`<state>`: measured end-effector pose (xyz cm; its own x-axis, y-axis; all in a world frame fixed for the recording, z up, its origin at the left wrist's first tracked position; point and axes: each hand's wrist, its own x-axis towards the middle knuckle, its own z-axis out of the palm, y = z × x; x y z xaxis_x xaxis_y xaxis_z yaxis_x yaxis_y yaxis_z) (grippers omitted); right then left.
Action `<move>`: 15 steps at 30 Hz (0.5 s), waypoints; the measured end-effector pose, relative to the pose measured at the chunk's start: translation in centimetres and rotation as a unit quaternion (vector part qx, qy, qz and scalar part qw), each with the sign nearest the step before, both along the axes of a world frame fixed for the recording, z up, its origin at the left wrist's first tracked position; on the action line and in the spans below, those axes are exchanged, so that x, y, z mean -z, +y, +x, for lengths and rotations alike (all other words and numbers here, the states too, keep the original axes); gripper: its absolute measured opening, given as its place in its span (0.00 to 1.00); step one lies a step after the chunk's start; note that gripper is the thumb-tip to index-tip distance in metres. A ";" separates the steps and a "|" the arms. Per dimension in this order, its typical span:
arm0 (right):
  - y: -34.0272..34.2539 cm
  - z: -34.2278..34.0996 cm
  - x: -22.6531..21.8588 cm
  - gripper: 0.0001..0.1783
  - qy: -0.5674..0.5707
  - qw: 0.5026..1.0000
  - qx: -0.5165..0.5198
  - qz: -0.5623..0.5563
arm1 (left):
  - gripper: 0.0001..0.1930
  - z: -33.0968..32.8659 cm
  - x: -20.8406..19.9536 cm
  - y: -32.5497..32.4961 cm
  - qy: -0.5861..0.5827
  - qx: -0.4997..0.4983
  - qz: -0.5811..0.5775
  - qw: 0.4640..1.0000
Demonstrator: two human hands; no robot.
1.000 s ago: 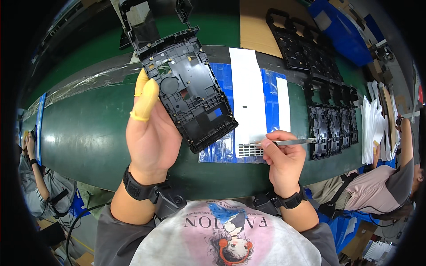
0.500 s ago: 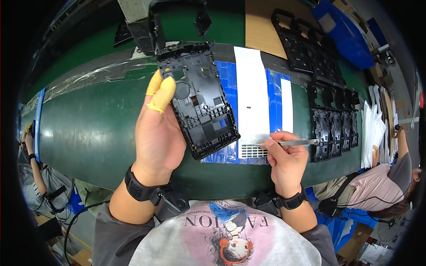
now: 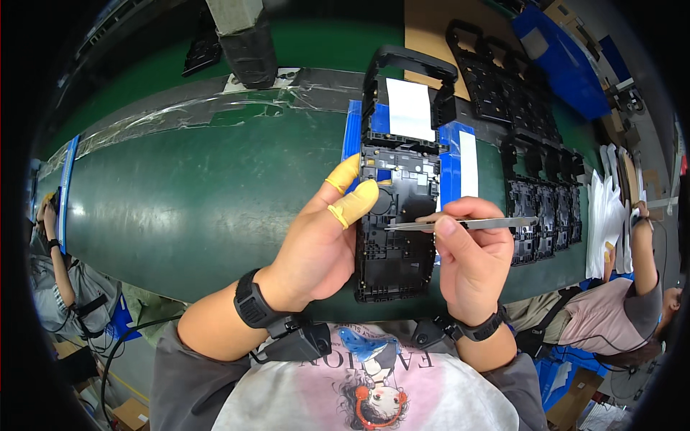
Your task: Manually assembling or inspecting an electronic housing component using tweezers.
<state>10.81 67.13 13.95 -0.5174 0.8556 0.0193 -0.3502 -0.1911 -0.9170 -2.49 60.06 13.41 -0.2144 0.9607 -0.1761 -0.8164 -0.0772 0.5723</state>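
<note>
My left hand, with yellow finger cots on its thumb and a finger, grips a black plastic housing by its left edge. The housing has a looped handle frame at its far end and a moulded inner side facing up. My right hand pinches metal tweezers, whose tips point left over the middle of the housing. Whether the tips touch it or hold anything is too small to tell. Beneath the housing lies a white sheet on a blue plastic-wrapped pad, mostly covered.
Several similar black housings stand in a row at the right, with more behind on cardboard. A wrapped post rises at the back. White bags hang at the right edge. Co-workers sit at both sides, one in a pink top.
My left hand has brought the housing right and nearer, straightening it over the white sheet. The tweezers in my right hand have moved from the sheet's label grid to over the housing.
</note>
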 end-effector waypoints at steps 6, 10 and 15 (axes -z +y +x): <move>0.1 -0.1 0.5 0.09 -0.005 1.000 0.007 0.000 | 0.22 -0.1 0.0 -0.1 0.009 0.008 0.006 1.000; 0.1 -0.1 0.6 0.09 -0.002 1.000 -0.001 -0.002 | 0.19 -0.2 0.0 -0.2 -0.034 0.004 0.007 0.999; 0.3 0.1 0.8 0.09 -0.004 1.000 0.003 0.009 | 0.19 -0.1 -0.2 -0.1 -0.039 0.006 0.012 0.999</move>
